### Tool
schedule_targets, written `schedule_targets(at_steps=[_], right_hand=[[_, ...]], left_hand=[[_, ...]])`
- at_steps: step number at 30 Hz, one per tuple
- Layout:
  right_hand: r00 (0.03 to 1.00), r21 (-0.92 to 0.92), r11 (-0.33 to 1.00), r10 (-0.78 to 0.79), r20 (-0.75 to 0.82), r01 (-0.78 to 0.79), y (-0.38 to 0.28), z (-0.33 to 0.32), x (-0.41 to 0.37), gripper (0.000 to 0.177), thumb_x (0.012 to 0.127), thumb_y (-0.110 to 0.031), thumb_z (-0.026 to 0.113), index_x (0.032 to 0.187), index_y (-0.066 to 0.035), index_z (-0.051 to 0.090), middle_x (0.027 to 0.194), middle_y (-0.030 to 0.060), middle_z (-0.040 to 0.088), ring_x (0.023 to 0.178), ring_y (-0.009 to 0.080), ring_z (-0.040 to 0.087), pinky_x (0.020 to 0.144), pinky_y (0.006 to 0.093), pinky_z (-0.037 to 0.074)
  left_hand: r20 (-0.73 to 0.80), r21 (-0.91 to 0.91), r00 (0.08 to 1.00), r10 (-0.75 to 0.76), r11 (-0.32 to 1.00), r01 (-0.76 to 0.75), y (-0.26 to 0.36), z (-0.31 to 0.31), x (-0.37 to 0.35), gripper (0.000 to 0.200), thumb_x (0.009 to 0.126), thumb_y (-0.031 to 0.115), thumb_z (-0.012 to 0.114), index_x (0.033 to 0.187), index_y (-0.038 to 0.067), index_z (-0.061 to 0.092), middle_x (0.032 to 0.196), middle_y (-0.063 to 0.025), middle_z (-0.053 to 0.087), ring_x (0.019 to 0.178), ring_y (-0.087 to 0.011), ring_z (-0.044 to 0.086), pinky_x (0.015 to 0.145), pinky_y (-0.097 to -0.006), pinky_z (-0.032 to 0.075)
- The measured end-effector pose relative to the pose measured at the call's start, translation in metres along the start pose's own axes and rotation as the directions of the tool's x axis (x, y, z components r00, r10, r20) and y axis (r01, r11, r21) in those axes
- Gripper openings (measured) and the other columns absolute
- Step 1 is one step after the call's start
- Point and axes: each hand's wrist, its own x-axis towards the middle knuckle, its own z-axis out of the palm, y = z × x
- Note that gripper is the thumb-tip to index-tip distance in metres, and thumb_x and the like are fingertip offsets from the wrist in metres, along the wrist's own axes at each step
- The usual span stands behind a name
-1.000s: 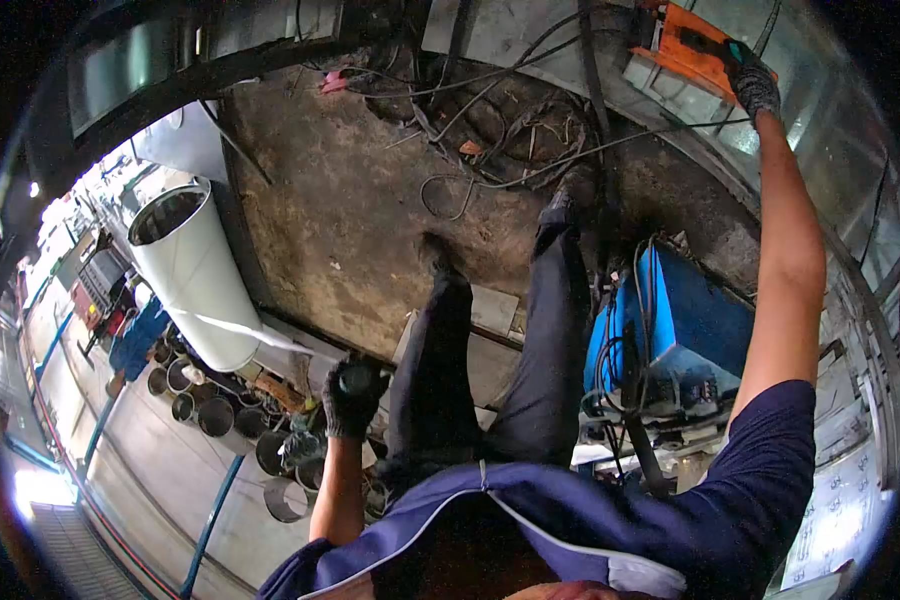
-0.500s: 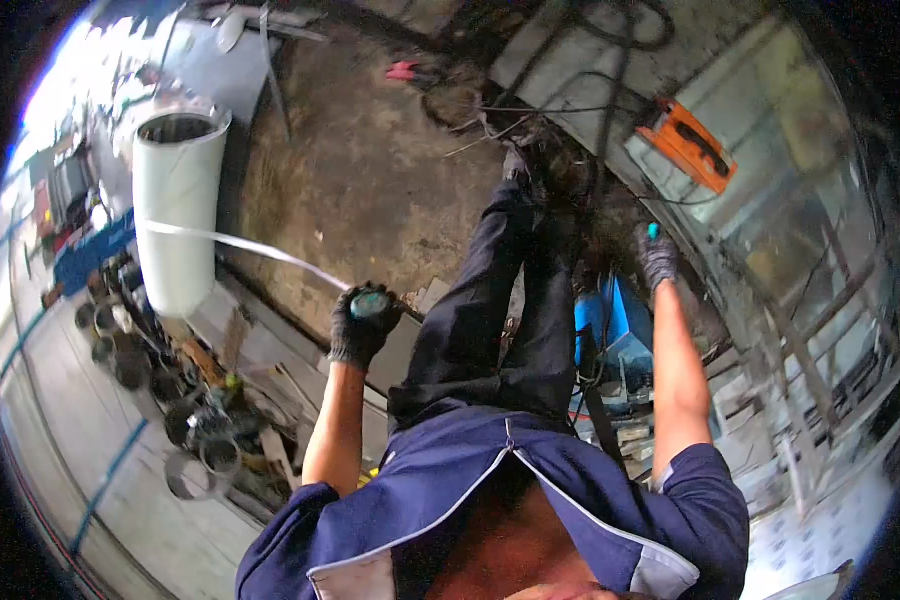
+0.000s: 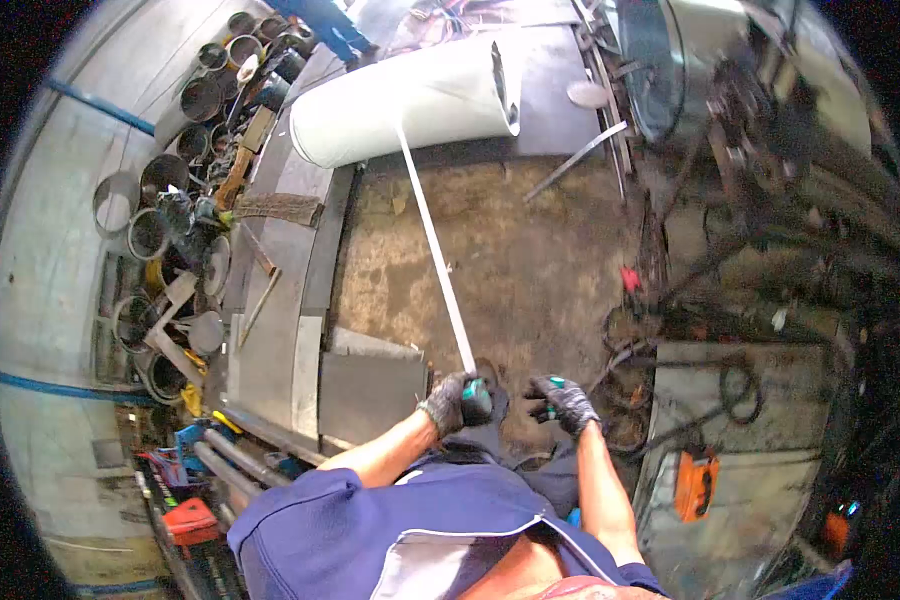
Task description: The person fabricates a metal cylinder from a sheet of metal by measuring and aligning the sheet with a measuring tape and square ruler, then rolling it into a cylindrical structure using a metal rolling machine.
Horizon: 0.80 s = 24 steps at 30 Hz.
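At lower centre, the gloved left hand [image 3: 455,403] was closed around a tape measure [image 3: 477,393]. Its tape [image 3: 435,250] ran up across the dirt floor to a white duct [image 3: 400,105] lying at the top. Just beside it, the right hand [image 3: 565,400] was curled, but I couldn't tell whether it held anything. Pipe rings [image 3: 160,180] crowded the upper left, and cables [image 3: 715,385] tangled at the right.

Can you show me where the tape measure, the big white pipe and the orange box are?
tape measure [image 3: 436,257], head view, on the white tape, partway along.
big white pipe [image 3: 400,100], head view, on its round side.
orange box [image 3: 697,485], head view, on the middle of its face.
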Motion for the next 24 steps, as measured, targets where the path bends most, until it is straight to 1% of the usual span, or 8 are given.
schedule_targets(at_steps=[5,8,10,16,18,21,22,24], right_hand=[[0.941,0.002,0.998,-0.065,0.332,0.068,-0.167,0.178,0.089,0.042,0.099,-0.033,0.057,0.129,-0.004,0.054,0.107,0.0110,0.072,0.074,0.0170,0.067,0.053,0.0312,0.046],[0.939,-0.338,0.914,-0.108,0.326,0.223,-0.232,0.270,0.144,0.036,0.095,-0.038,0.062,0.112,-0.006,0.065,0.092,0.0080,0.073,0.057,0.0132,0.055,0.050,0.0296,0.042],[0.969,-0.456,0.885,0.018,0.247,0.100,-0.272,0.316,0.166,0.034,0.094,-0.038,0.064,0.105,-0.007,0.069,0.086,0.0071,0.073,0.051,0.0126,0.050,0.049,0.0297,0.041],[0.959,-0.035,0.994,-0.093,0.267,0.106,-0.289,0.366,0.279,0.032,0.092,-0.036,0.067,0.090,-0.005,0.069,0.075,0.0064,0.068,0.045,0.0147,0.048,0.042,0.0318,0.038],[0.985,-0.042,0.996,-0.071,0.155,0.078,-0.296,0.373,0.309,0.030,0.090,-0.034,0.069,0.089,-0.004,0.068,0.075,0.0068,0.067,0.044,0.0161,0.048,0.041,0.0325,0.039],[0.935,-0.160,0.977,-0.079,0.346,0.142,-0.275,0.387,0.324,0.030,0.089,-0.035,0.070,0.090,-0.005,0.067,0.072,0.0067,0.065,0.044,0.0166,0.049,0.040,0.0334,0.039],[0.905,-0.162,0.982,-0.015,0.424,0.092,-0.271,0.391,0.324,0.031,0.089,-0.035,0.071,0.090,-0.005,0.067,0.071,0.0067,0.064,0.044,0.0162,0.050,0.041,0.0333,0.039],[0.839,-0.298,0.945,0.049,0.542,0.137,-0.273,0.398,0.311,0.033,0.088,-0.038,0.072,0.090,-0.005,0.067,0.067,0.0059,0.063,0.045,0.0141,0.050,0.041,0.0316,0.039]], left_hand=[[-0.131,0.117,0.991,-0.010,0.993,0.025,0.089,-0.014,-0.121,0.025,0.095,0.033,0.058,0.091,0.009,0.065,0.079,-0.0079,0.067,0.069,-0.0243,0.065,0.066,-0.0381,0.056],[-0.234,0.586,0.923,0.305,0.802,-0.117,0.124,-0.036,-0.194,0.032,0.092,0.035,0.065,0.108,0.007,0.069,0.096,-0.0065,0.071,0.082,-0.0164,0.067,0.073,-0.0333,0.056],[-0.313,0.587,0.901,0.299,0.807,-0.064,0.134,-0.082,-0.202,0.036,0.091,0.037,0.066,0.111,0.007,0.069,0.099,-0.0065,0.071,0.085,-0.0162,0.067,0.074,-0.0340,0.056],[-0.212,0.972,0.897,0.387,0.174,0.155,0.088,-0.231,-0.274,0.060,0.090,0.058,0.057,0.119,0.007,0.068,0.108,-0.0167,0.072,0.096,-0.0260,0.068,0.086,-0.0400,0.053],[-0.531,0.730,0.831,0.164,0.586,0.351,0.100,-0.181,-0.330,0.065,0.085,0.056,0.062,0.125,0.005,0.066,0.121,-0.0188,0.068,0.113,-0.0293,0.064,0.096,-0.0375,0.050],[-0.562,0.773,0.768,0.307,0.527,0.354,0.078,-0.266,-0.326,0.067,0.080,0.055,0.064,0.123,0.003,0.067,0.121,-0.0203,0.068,0.113,-0.0325,0.063,0.097,-0.0386,0.049],[-0.605,0.791,0.760,0.237,0.284,0.541,0.125,-0.221,-0.321,0.070,0.076,0.057,0.065,0.120,0.003,0.068,0.119,-0.0211,0.068,0.111,-0.0356,0.063,0.098,-0.0394,0.048],[-0.481,0.790,0.797,0.366,0.574,0.213,0.157,-0.206,-0.298,0.066,0.081,0.059,0.061,0.115,0.004,0.069,0.111,-0.0202,0.070,0.102,-0.0341,0.065,0.093,-0.0412,0.050]])
